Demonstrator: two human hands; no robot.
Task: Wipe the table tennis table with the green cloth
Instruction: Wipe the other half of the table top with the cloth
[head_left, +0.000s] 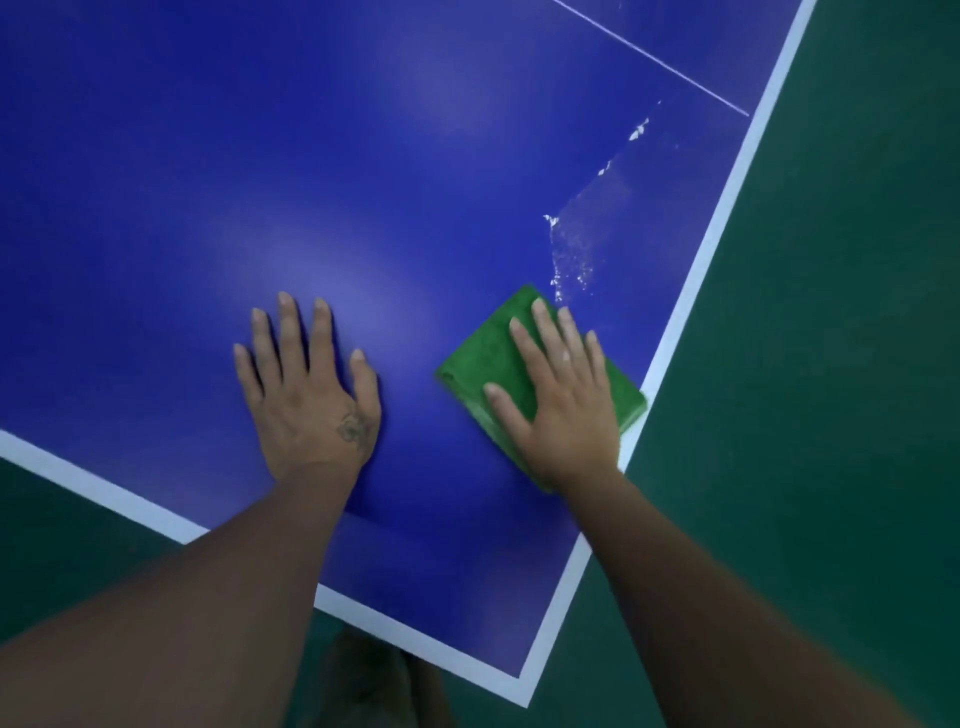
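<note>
The blue table tennis table (260, 156) fills most of the view, with a white border line along its near and right edges. A folded green cloth (498, 353) lies flat on the table close to the right edge. My right hand (561, 400) presses down on the cloth with fingers spread, covering its right half. My left hand (311, 395) rests flat on the bare blue surface to the left of the cloth, fingers apart, holding nothing. A wet streak with white droplets (576, 249) runs from just beyond the cloth toward the far right.
The table's near right corner (524, 696) sits low in the view. Dark green floor (831, 364) lies beyond the right edge and below the near edge. A thin white centre line (654, 57) crosses the far right of the table.
</note>
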